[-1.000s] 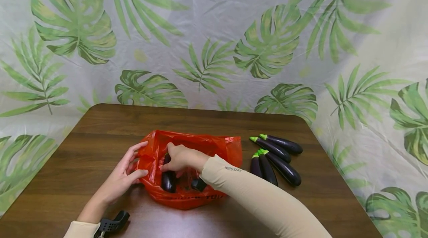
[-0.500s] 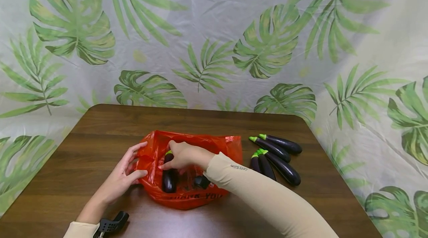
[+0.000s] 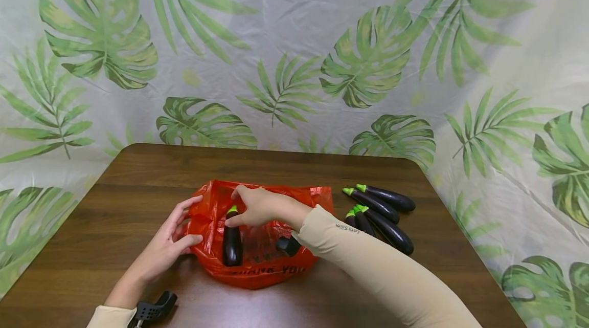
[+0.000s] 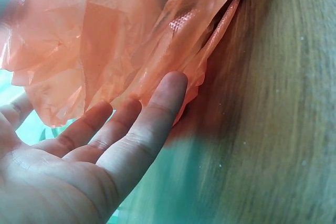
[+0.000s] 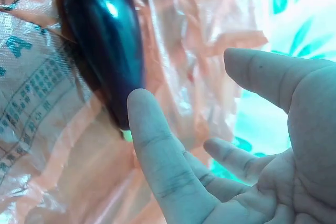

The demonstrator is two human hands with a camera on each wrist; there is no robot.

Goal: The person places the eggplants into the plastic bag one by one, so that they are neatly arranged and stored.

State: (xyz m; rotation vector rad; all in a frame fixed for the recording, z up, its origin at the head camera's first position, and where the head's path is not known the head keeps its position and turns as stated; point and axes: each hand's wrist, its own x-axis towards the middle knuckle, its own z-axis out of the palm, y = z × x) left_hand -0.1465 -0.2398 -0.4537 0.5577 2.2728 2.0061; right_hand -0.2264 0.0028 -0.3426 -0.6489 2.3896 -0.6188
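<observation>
A red plastic bag [image 3: 257, 279] printed "THANK YOU" lies with its mouth spread on the table. Inside, near its left end, a dark purple eggplant [image 3: 232, 246] lies with its green stem end away from me. My right hand [image 3: 259, 208] is over the bag's mouth, thumb and fingers spread apart, the thumb overlapping the eggplant's upper part in the head view. My left hand [image 3: 170, 238] is at the bag's left side; in the left wrist view its extended fingers [image 4: 152, 114] rest against the plastic from outside.
Several more eggplants [image 3: 391, 233] lie in a loose group to the right of the bag, partly behind the right sleeve [image 3: 368, 261]. Black wrist mounts [image 3: 156, 307] stick out from the wrists. A leaf-print sheet [image 3: 294, 62] hangs behind the wooden table [image 3: 152, 174].
The right hand has let go of the eggplant, opened and drawn up and to the right. The eggplant now lies on the bag's inside. The left hand has stayed put.
</observation>
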